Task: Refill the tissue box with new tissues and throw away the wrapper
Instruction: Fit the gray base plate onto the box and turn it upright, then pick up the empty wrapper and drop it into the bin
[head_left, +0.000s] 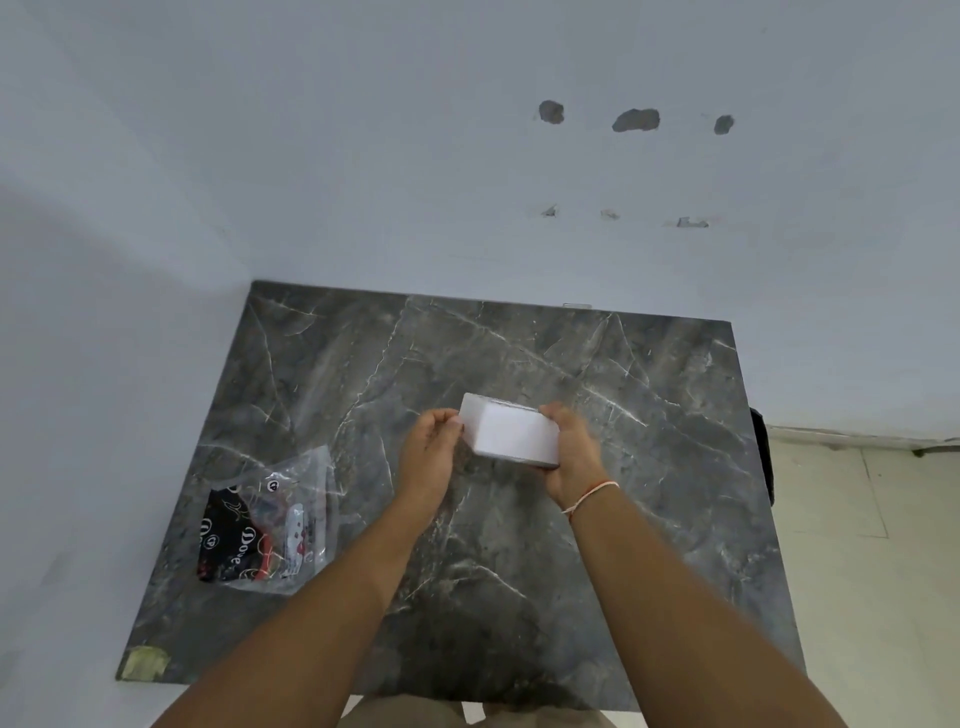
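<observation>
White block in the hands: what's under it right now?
The white block is held above the marble table by the left hand and right hand. Its underside is hidden.

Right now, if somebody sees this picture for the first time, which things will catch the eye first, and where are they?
First comes the white block of tissues, held above the middle of the dark marble table between the left hand and right hand. Next is the clear plastic wrapper with black, red and white print, lying on the table's left side. Behind, three dark holes mark the pale wall.
</observation>
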